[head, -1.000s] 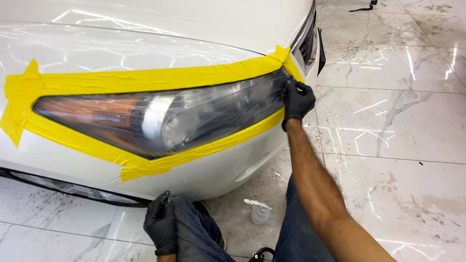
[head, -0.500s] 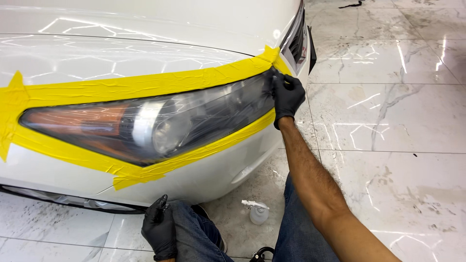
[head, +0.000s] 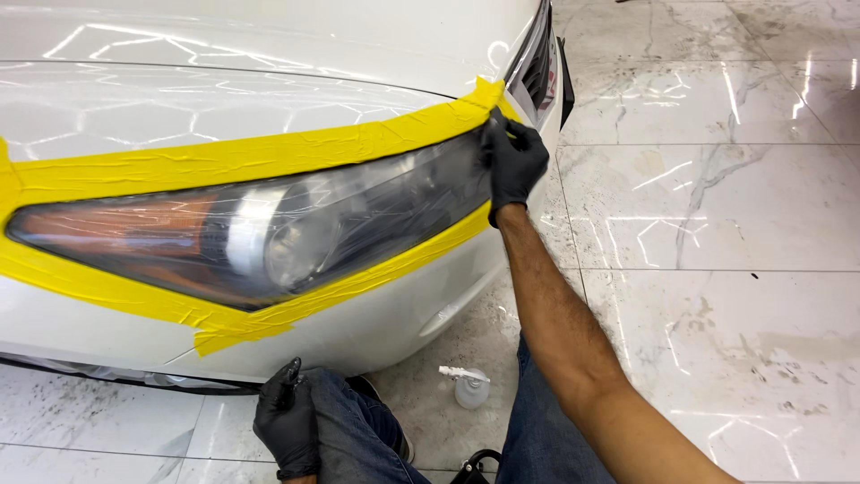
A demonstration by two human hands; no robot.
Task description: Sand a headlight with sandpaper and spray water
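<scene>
Tape: yellow masking tape (head: 224,161) frames the headlight, one band along its upper edge on the white bonnet, another under its lower edge on the bumper, with a loose end hanging near the bottom middle.
Headlight: the long clear headlight lens (head: 269,237) lies between the two bands, amber at its left end, a round reflector near the middle, hazy towards the right tip.
Car: the white car body (head: 224,81) fills the upper left, glossy with light reflections.
Left hand: the left hand (head: 287,421), in a black glove, rests on the person's knee below the bumper, fingers loosely curled, holding nothing that can be seen.
Spray bottle: a small clear spray bottle (head: 468,385) stands on the floor between the person's legs, just under the bumper.
Right hand: the right hand (head: 512,161), black-gloved, arm stretched out, presses at the right tip of the headlight where the tape bands meet; its fingers are bent against the lens, and whether they pinch something cannot be told.
Floor: pale marble tiles (head: 717,224) spread to the right.
</scene>
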